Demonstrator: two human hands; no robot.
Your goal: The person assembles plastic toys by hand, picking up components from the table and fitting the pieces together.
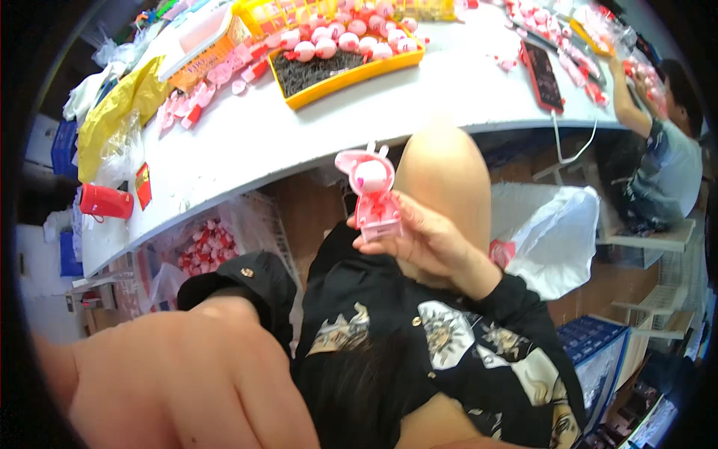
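At the lower left, the left hand (187,374) is being held very close to the camera; whether its fingers are spread or curled cannot be told. Just right of centre, a pink pig-shaped toy (372,196) is being pinched upright at its base by the right hand (422,239), below the white table (464,90) edge, above the lap. A yellow tray (351,75) of similar toys is being kept on the table beyond.

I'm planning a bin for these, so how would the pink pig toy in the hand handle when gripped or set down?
The pink pig toy looks like moulded hard plastic, so probably stiff and light; the right hand holds it with just a few fingers. Its rounded head sits above a narrower boxy base, so it may tip if stood upright. The thin ears on top could snap.
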